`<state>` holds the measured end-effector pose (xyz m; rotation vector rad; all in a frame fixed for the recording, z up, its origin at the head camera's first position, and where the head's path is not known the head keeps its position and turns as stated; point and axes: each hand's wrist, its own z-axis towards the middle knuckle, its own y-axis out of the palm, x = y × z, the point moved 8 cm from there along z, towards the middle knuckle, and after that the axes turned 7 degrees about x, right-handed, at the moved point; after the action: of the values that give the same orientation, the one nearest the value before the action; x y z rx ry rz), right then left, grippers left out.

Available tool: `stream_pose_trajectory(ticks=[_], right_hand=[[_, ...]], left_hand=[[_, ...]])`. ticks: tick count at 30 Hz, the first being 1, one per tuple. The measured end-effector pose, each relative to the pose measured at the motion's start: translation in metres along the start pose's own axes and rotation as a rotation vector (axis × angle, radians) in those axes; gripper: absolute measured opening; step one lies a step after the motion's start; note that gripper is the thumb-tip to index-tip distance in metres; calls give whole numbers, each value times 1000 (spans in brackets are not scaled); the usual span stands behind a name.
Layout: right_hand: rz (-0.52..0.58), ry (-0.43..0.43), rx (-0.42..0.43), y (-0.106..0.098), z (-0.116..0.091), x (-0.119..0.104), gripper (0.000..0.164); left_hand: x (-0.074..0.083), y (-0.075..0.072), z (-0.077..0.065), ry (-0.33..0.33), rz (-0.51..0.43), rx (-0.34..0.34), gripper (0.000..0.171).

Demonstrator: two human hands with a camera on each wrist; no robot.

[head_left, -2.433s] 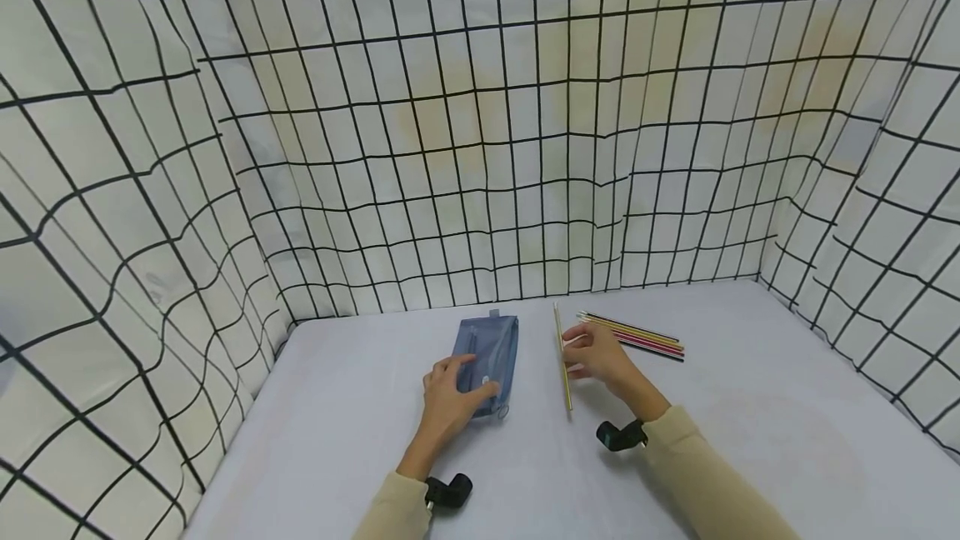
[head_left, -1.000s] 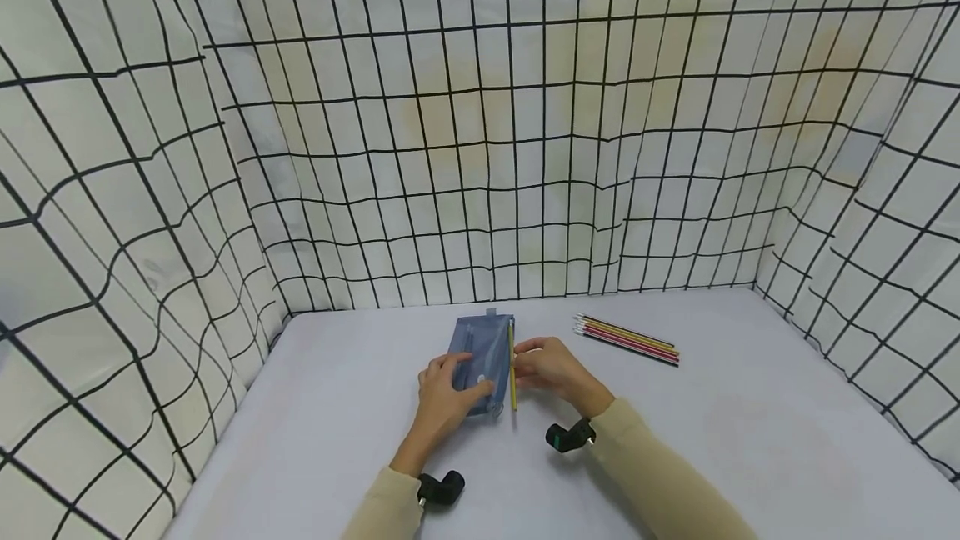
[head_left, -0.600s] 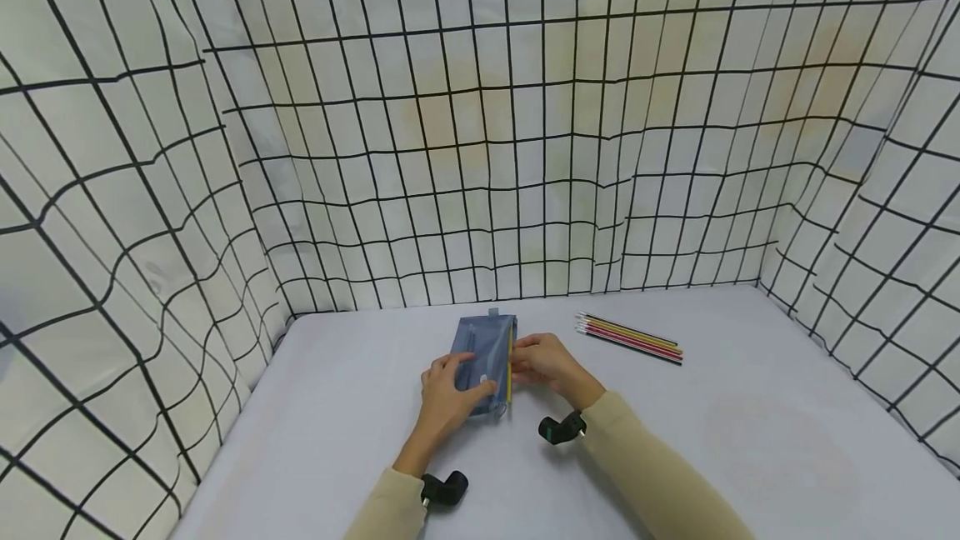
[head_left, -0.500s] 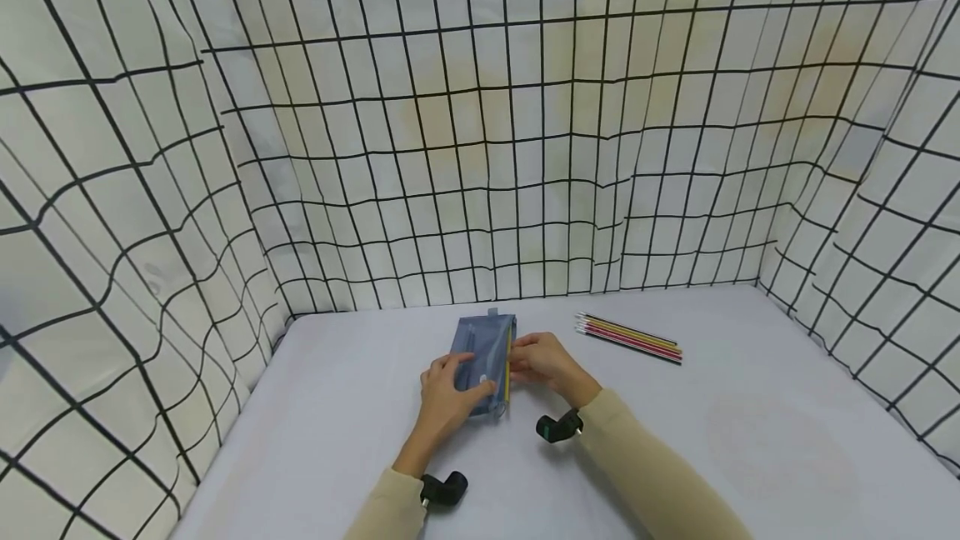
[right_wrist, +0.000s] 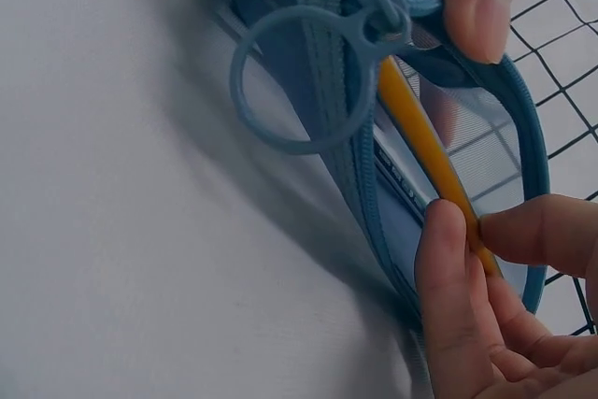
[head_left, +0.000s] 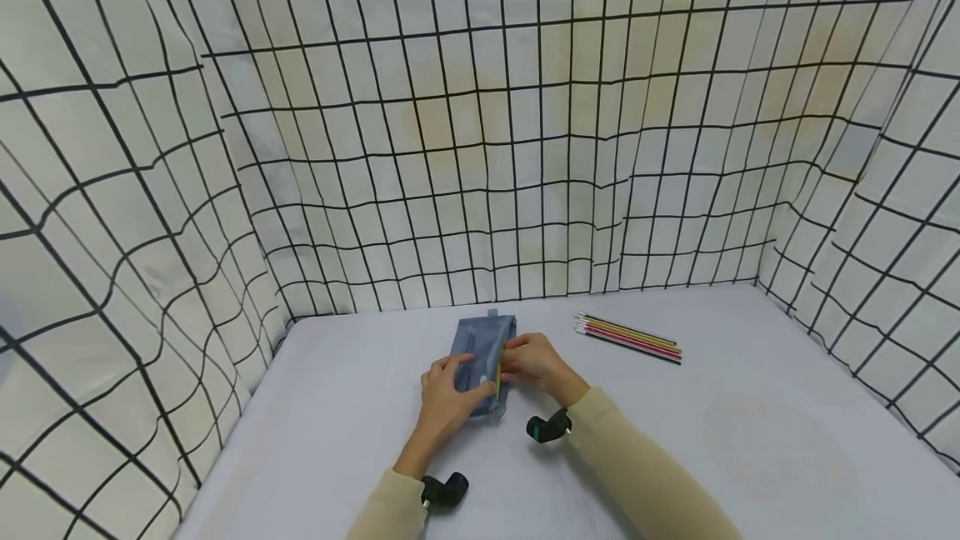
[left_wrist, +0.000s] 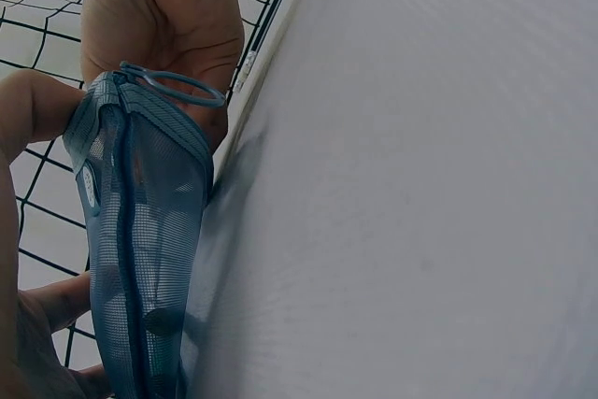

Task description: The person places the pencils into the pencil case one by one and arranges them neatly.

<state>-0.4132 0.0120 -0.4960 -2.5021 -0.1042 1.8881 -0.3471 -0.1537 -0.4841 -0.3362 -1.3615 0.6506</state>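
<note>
A blue mesh zipper pouch rests on the white table, gripped by my left hand with thumb and fingers spread across its near half. In the right wrist view the unzipped mouth gapes, its ring pull hanging at one end. My right hand is at the pouch's right side and pinches a yellow pencil between thumb and fingertips. That pencil lies lengthwise within the mouth. Beside it inside shows a dark, slim, printed stick. The left wrist view shows the pouch's zipper running along its edge.
Several loose pencils, black, yellow and red, lie side by side at the back right of the table. White walls with a black grid enclose the table behind and at both sides. A small black camera sits on each wrist.
My right hand has carried the yellow pencil left from near the loose pencils to the pouch's right edge, then into its mouth. The left hand has stayed on the pouch.
</note>
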Motion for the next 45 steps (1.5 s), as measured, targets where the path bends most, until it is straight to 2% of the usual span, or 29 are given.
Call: stream_pose_trajectory(ticks=[9,17,23,32,41,45], right_hand=[[-39,-31,-10,-1,2,3,31],[-117,-90,-5,-21,-5,-2,26],[-279,-196,47,-48,-8,-6,21],[-489,-336,151,-100,-13,-17,24],[-591,-460,201,-145,-14,-29,23],[-646,-509,236,-159,-15,-33,23]], left_hand=[[1,1,-2,13,0,0,70],[1,0,-2,8,-2,8,68],[1,0,-2,4,-2,7,68],[0,1,-2,12,-9,-2,69],[0,1,-2,2,-18,-12,71],[-2,1,-1,-3,-11,-13,71]])
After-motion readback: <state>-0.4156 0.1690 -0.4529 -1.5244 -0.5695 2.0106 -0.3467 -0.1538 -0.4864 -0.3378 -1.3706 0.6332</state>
